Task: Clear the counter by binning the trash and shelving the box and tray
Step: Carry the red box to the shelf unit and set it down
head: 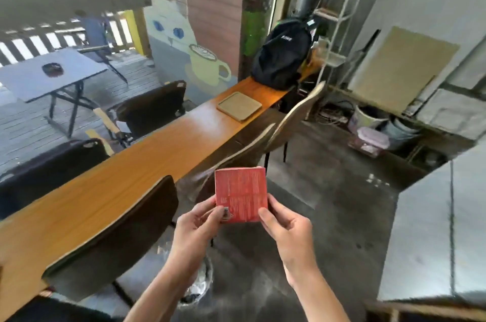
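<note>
Head view: a red box [240,194] was held at lower centre of the frame, above the floor and off the counter [136,164]. The left hand [200,224] pinched its lower left corner; the right hand [285,224] gripped its lower right edge (thumbs on the printed face). A flat tray [239,106] lay on the counter at centre frame, near a black backpack [282,56].

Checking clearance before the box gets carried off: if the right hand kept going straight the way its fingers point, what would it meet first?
The right hand already grips the red box. Beyond that, probably the light chair back beside the counter, though depth is unclear.
</note>
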